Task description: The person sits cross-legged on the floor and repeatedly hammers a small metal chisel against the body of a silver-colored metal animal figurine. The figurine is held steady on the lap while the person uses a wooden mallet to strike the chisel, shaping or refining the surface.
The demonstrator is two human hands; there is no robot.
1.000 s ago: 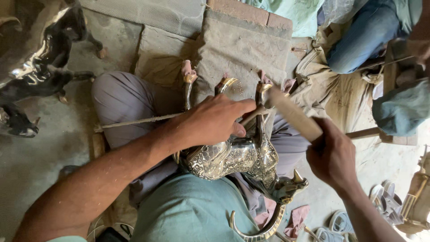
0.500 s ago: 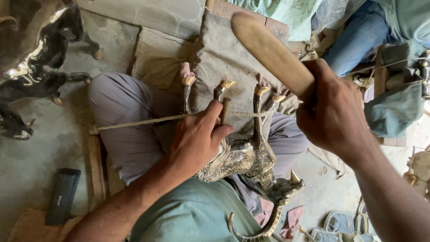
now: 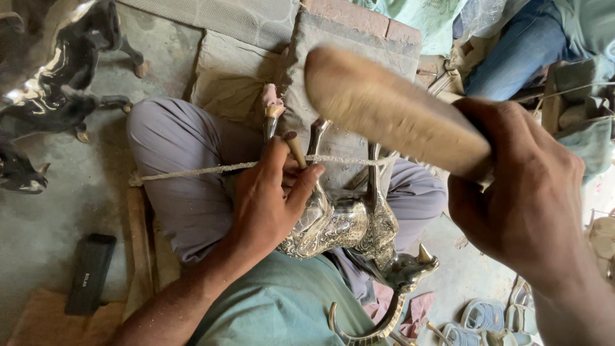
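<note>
A shiny metal animal figure (image 3: 349,224) is laid upside down on the lap, in the middle. It is pressed down by the left hand (image 3: 269,205), and a small tool (image 3: 296,148) is pinched there. A wooden mallet (image 3: 391,115) is gripped tight by the right hand (image 3: 522,192), raised near the right. A rope (image 3: 211,170) is stretched across the legs. A black bar (image 3: 90,274) is seen on the floor at the left.

Bare floor (image 3: 57,218) lies open at the left beside a black bar (image 3: 90,273); a taut rope (image 3: 211,169) crosses the lap, and dark horse figures (image 3: 57,83) crowd the upper-left corner.
</note>
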